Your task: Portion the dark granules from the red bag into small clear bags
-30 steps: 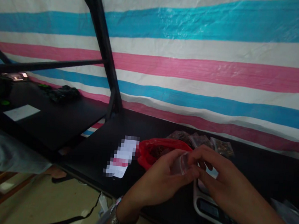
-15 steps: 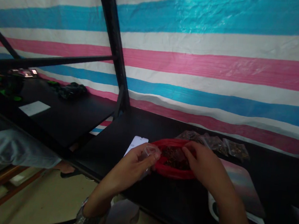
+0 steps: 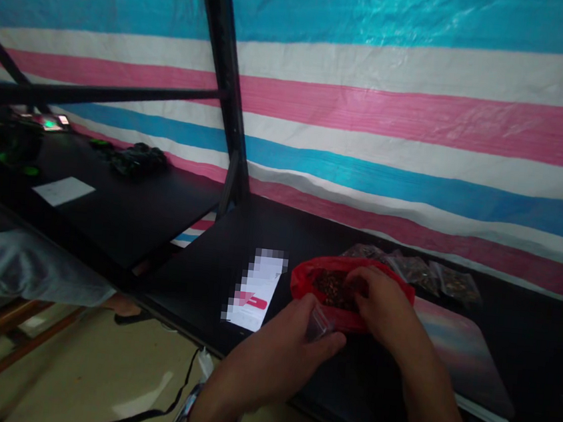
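Note:
My left hand (image 3: 292, 346) is closed on a small clear plastic bag (image 3: 318, 324), pinched between thumb and fingers just in front of a red plastic bag (image 3: 308, 267). The red bag lies open on the black table, holding a heap of small dark and brassy pieces (image 3: 331, 289), too small to name. Into its mouth reaches my right hand (image 3: 377, 298), fingers curled down at the heap. What those fingertips pinch, if anything, is hidden. Left of the bag lies a phone (image 3: 259, 292) with a lit screen.
Several filled clear bags (image 3: 457, 283) lie behind the red bag. A white scale with a shiny plate (image 3: 467, 355) stands at the right. Beyond a black metal post (image 3: 228, 91), another table holds white paper (image 3: 65, 191) and a dark bundle (image 3: 139, 159). A person sits at left.
My left hand has moved nearer and right with the clear bag, uncovering the phone. My right hand stays in the red bag, its fingers now more curled. The view has shifted slightly.

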A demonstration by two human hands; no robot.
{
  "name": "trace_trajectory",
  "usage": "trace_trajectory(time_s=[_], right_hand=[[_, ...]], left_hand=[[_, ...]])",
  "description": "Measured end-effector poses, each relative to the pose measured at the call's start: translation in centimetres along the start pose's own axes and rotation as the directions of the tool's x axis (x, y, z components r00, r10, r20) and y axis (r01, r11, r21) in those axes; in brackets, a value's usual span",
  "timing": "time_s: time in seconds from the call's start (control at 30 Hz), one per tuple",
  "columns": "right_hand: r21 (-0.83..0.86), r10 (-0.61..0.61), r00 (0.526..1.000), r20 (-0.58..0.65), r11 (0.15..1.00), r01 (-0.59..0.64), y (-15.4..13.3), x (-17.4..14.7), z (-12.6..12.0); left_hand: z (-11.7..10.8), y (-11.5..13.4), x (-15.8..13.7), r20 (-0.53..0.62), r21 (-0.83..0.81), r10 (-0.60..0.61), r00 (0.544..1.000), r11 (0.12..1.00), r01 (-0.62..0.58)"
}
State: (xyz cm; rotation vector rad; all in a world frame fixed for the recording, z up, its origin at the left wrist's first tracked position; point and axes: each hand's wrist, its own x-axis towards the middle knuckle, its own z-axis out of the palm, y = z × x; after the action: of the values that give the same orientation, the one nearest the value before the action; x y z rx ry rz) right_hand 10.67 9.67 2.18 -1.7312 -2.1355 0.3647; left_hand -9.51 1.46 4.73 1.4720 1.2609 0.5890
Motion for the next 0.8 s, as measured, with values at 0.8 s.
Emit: trace_trajectory(time_s=[0.8], right_hand=[[-0.022,0.098,0.990,-0.102,0.995,-0.101,2.7,-1.2,-0.4]], left_hand=[[2.1,1.1,1.2,-0.033,0.054,0.023,0.999,0.998,-0.021]])
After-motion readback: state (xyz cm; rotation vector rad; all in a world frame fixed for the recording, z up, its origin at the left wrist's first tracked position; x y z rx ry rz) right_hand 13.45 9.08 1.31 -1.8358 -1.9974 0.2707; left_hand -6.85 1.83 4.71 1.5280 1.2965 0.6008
